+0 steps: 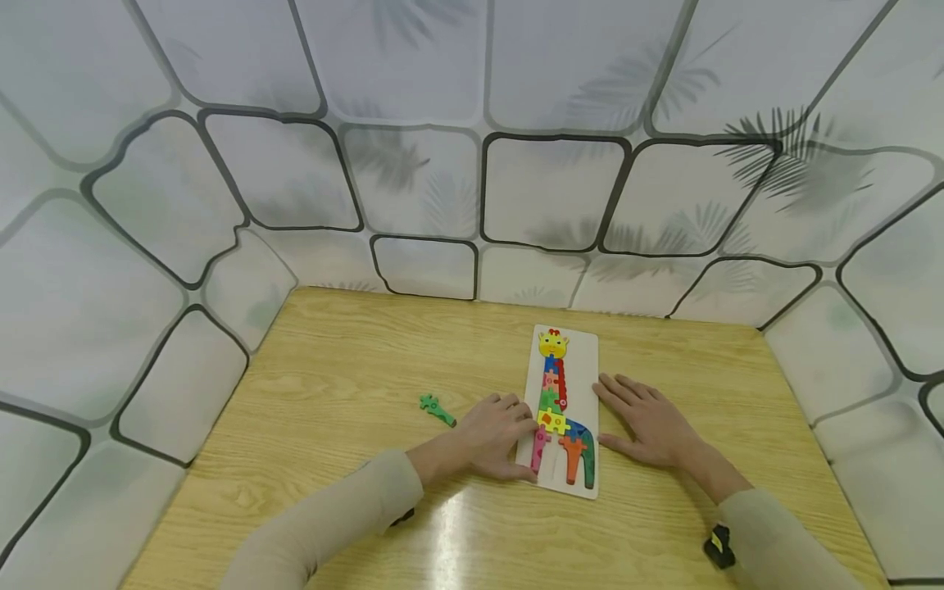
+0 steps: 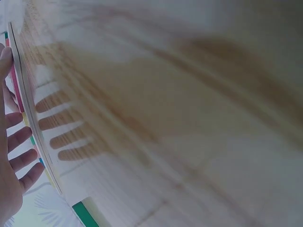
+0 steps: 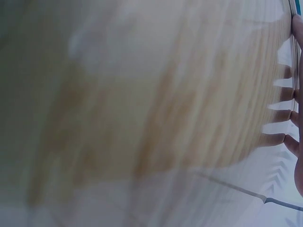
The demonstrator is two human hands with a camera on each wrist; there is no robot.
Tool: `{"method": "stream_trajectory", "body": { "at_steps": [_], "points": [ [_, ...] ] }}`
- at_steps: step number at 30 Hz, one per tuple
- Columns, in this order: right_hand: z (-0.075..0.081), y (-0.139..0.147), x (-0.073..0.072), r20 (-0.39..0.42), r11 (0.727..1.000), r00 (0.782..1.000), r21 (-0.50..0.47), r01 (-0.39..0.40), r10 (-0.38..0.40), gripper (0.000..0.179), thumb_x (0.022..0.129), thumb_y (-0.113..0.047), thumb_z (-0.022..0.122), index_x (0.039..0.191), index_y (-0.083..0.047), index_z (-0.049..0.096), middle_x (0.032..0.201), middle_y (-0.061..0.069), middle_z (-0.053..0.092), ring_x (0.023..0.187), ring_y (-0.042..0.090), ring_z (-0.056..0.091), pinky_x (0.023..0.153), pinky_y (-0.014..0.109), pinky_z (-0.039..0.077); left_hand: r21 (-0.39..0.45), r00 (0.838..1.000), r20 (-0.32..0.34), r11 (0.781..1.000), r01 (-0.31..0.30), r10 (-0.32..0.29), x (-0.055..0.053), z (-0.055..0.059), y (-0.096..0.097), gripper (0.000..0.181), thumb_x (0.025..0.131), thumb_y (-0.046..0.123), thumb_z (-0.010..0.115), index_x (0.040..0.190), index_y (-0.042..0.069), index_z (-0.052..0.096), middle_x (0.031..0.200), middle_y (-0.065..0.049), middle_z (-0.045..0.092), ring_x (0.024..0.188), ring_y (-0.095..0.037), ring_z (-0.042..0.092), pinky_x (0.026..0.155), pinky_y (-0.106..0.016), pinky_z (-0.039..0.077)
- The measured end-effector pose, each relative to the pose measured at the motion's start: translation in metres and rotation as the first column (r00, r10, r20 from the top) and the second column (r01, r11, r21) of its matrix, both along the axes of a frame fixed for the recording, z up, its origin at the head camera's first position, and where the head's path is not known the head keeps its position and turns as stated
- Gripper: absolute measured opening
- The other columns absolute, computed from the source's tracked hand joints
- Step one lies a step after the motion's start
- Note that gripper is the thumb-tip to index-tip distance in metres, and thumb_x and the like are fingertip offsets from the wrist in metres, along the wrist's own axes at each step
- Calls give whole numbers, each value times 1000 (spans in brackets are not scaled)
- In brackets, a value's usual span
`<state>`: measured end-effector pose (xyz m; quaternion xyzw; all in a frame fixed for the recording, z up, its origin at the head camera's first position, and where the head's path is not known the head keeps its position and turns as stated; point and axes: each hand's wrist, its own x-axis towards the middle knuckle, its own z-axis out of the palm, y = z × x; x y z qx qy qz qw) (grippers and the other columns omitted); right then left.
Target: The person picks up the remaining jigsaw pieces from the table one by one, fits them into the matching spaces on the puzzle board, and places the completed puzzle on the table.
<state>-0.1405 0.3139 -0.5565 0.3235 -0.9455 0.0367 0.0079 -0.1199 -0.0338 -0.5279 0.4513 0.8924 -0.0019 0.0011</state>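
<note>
A giraffe jigsaw board (image 1: 583, 377) lies flat on the table, its colourful pieces forming a head, neck, body and legs. My left hand (image 1: 492, 434) is at the board's left edge, thumb and fingertips touching it near the pink leg piece (image 1: 541, 447). On the opposite side, the fingertips and thumb of my right hand (image 1: 652, 424) meet the board's right edge. Both hands have their fingers extended and spread. A loose green puzzle piece (image 1: 438, 409) rests on the wood left of the board, beyond my left wrist; its end also shows in the left wrist view (image 2: 85, 213).
The wooden table (image 1: 354, 352) is bounded by a pale wall (image 1: 420, 266) with stone outlines and leaf prints at the back and sides. A small black device (image 1: 719, 546) sits at the right wrist. Light glares on the table's front part.
</note>
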Motion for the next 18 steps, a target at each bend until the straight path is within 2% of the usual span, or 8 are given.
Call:
{"method": "stream_trajectory", "body": {
  "at_steps": [10,18],
  "points": [
    [2,-1,0,18,1000,1000,14,8,-9,88,98,-65,61,165,-15,36,172,11,36,156,41,38,121,63,38,-2,1000,-15,1000,-4,4,2,1,-6,81,90,85,52,141,23,62,138,1,66,128,-18,60,106,-37,54],
    [1,-1,0,18,1000,1000,0,7,-7,88,97,-64,62,165,-16,36,172,12,36,156,41,38,121,64,39,-18,999,19,999,-31,32,3,5,-13,88,88,88,51,146,22,60,147,-1,63,136,-22,57,111,-41,52]
  ]
}}
